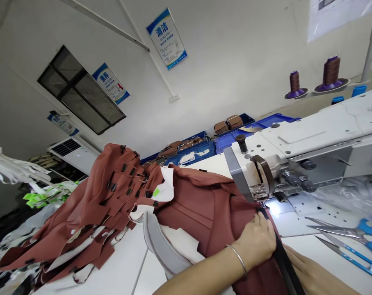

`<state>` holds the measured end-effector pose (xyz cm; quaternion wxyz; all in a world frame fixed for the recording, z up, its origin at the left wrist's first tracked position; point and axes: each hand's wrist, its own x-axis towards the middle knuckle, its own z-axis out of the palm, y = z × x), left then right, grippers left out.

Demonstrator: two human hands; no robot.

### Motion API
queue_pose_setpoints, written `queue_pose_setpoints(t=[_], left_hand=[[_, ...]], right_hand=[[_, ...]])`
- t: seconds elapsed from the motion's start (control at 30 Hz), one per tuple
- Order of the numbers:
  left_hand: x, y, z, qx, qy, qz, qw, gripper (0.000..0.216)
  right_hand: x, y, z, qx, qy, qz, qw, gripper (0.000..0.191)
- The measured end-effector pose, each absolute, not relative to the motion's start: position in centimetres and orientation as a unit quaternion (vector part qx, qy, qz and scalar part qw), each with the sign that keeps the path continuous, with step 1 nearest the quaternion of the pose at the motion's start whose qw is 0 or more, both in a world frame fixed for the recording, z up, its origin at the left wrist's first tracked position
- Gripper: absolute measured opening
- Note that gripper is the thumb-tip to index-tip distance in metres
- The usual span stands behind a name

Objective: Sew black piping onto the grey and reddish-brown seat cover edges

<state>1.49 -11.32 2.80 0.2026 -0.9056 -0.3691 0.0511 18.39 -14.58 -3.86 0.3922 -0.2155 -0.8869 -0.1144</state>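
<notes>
The left hand rests flat on a reddish-brown leather panel.

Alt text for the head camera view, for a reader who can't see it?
The left hand, wearing a metal bangle, and the right hand press reddish-brown material with a black strip at a white sewing machine. Clipped brown pieces lie left, blue-handled scissors right.

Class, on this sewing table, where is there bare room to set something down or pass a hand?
Bare white tabletop lies between the rust-brown fabric pile and the grey-edged white piece, and between the blue-handled scissors and the bangled hand. The white sewing machine's foot is crowded, with fabric and a black strip.
</notes>
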Motion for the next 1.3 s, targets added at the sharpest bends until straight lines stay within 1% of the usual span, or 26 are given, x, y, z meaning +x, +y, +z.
queue_pose_setpoints(t=[0.23,0.43,0.67,0.9,1.17,1.23,1.3], left_hand=[[0.9,-11.6,2.4,-0.905,-0.354,0.068,0.226,0.039],[0.8,-11.7,2.0,-0.905,-0.333,0.035,0.263,0.040],[1.3,-10.9,1.7,-0.903,-0.347,0.034,0.252,0.038],[1.7,-10.5,0.3,-0.896,-0.360,0.012,0.261,0.036],[1.5,-10.3,0.4,-0.898,-0.359,0.041,0.251,0.039],[1.6,-9.9,0.2,-0.892,-0.364,0.030,0.267,0.037],[1.7,-9.4,0.1,-0.888,-0.368,0.031,0.275,0.034]], right_hand=[[19.1,-14.8,-3.8,-0.213,-0.897,-0.078,0.379,0.033],[18.8,-15.0,-3.7,-0.218,-0.897,-0.059,0.379,0.032],[19.0,-15.0,-3.3,-0.224,-0.902,-0.040,0.367,0.035],[19.8,-14.8,-2.7,-0.219,-0.908,-0.029,0.357,0.033],[18.8,-14.7,-3.3,-0.213,-0.913,-0.025,0.346,0.034],[18.6,-14.3,-3.3,-0.208,-0.916,-0.026,0.343,0.038],[18.7,-13.6,-3.1,-0.194,-0.921,-0.032,0.337,0.048]])
